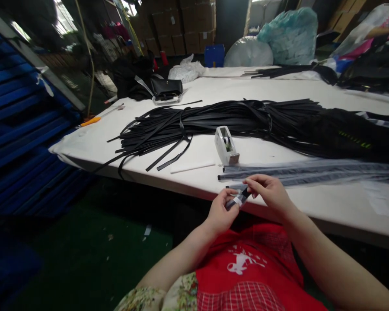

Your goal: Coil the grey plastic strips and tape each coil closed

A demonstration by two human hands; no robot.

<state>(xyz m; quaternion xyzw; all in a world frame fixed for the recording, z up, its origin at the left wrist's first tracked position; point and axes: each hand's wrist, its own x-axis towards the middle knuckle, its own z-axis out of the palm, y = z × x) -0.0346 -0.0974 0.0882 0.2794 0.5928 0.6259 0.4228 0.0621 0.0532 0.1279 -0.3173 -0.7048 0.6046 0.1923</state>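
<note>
At the table's front edge, my left hand (222,211) is closed around a short dark strap end (244,195) that has a pale, shiny band on it. The fingers of my right hand (267,190) pinch the far end of the same piece. Whether the band is tape or plastic film, I cannot tell. Just beyond my hands stands a white tape dispenser (225,147). Long dark strips in clear plastic sleeves (298,172) lie beside it, reaching to the right. A thin white stick (192,167) rests left of the dispenser.
A large bundle of black straps (214,119) stretches across the white table (214,88). Farther back sit a black bag (166,88), an orange-handled tool (90,122) and crumpled clear plastic (186,69). Blue stacked panels (22,116) stand at left. Another person's arm (384,31) shows at far right.
</note>
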